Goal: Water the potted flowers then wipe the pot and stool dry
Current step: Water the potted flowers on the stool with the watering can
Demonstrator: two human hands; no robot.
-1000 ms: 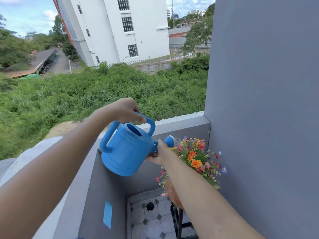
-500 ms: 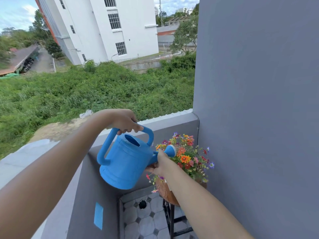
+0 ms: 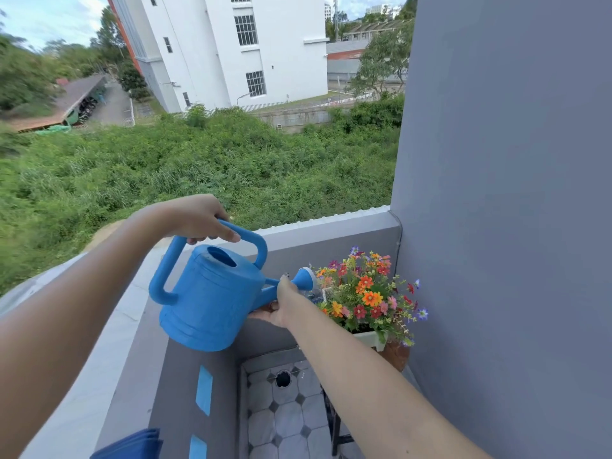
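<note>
A blue watering can [image 3: 212, 299] hangs tilted over the balcony corner, its rose [image 3: 306, 278] at the left edge of the flowers [image 3: 367, 294]. My left hand [image 3: 198, 218] is closed around the can's top handle. My right hand [image 3: 281, 304] grips the spout from below, just behind the rose. The orange, red and pink flowers fill a brown pot [image 3: 395, 354] with a white inner rim. The pot stands on a dark stool [image 3: 336, 425], mostly hidden by my right forearm.
A grey wall [image 3: 513, 226] rises right beside the pot. The balcony parapet [image 3: 324, 228] runs behind and to the left. Below lies a tiled floor with a drain hole [image 3: 283, 379]. A folded blue cloth [image 3: 132, 445] rests on the ledge at bottom left.
The can has shifted a little right and levelled, so the rose now sits at the flowers' left edge. The view has tilted down, and a blue cloth shows at bottom left.
</note>
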